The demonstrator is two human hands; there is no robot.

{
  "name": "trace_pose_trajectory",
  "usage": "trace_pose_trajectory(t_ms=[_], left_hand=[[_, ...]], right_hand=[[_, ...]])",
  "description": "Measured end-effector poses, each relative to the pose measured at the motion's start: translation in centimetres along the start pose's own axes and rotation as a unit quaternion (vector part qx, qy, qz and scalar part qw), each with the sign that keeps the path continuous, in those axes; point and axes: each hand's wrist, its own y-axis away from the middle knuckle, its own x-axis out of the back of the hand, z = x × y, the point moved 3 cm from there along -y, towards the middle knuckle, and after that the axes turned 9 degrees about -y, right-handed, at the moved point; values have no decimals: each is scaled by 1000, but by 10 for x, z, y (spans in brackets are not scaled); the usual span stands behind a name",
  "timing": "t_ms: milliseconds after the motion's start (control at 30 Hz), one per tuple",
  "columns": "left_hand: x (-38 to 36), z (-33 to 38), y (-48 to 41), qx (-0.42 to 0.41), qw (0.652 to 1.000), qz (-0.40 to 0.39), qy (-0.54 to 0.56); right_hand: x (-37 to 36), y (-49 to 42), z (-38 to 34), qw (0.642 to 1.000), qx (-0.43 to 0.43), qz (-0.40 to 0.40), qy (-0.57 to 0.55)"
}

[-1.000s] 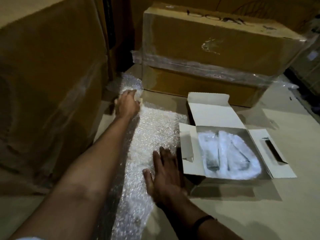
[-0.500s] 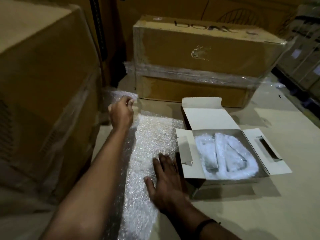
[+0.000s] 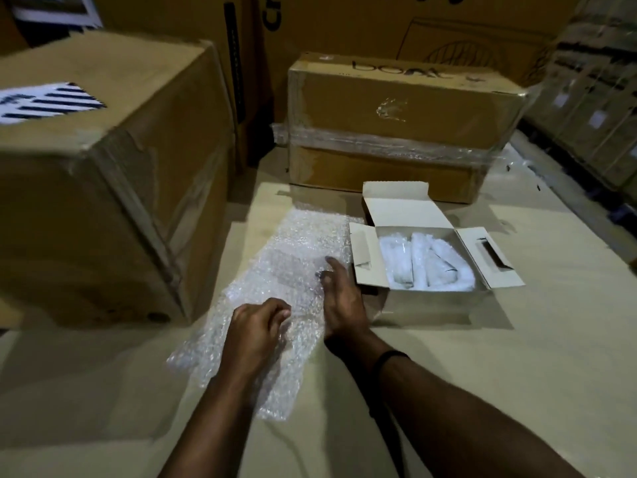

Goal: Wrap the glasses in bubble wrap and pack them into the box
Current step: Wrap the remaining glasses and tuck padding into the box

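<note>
Glasses [image 3: 424,263] in box [image 3: 431,303] are blurred. Left hand [image 3: 255,334] curls on bubble wrap [image 3: 296,250], grip unclear; right hand [image 3: 343,301] lies flat. Cardboard surface [image 3: 517,357], cartons [image 3: 396,108] around.

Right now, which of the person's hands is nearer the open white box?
Right. The right hand lies on the bubble wrap, just beside the left flap of the box. The left hand is farther left and nearer the person, over the wrap.

**Plastic, card and film**

We saw the bubble wrap [image 3: 293,270] as clear, glossy plastic, bumpy all over. The small box [image 3: 403,208] was smooth matt white card. The brown cartons [image 3: 103,201] looked like dull cardboard, one banded with shiny, wrinkled film [image 3: 396,143]. The table [image 3: 517,357] was matt beige.
</note>
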Motion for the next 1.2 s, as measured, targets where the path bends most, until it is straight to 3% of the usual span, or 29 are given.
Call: trace_pose_trajectory(t_ms=[100,233,433,533,600,667,700,833,967,1200], left_hand=[[9,4,14,-34,999,-30,-10],[12,7,22,-53,997,-63,-8],[19,10,22,77,992,24,93],[14,13,18,194,959,-8,206],[6,23,15,266,905,-54,329],[3,43,16,288,862,-109,403],[2,55,15,273,861,-133,409],[-18,83,19,248,879,-125,388],[-39,111,23,224,888,-132,380],[-54,143,21,199,877,-100,425]], right_hand=[[-1,3,-8,988,-65,-1,-139],[-3,-4,-24,981,-94,-72,-154],[25,13,-56,977,-9,-181,-115],[54,25,-60,970,9,-207,-128],[75,34,-58,967,14,-219,-127],[95,41,-51,965,22,-233,-119],[106,44,-46,964,25,-238,-112],[149,48,-26,976,20,-207,-70],[191,50,-11,987,3,-122,-102],[233,58,12,985,-37,-73,-149]])
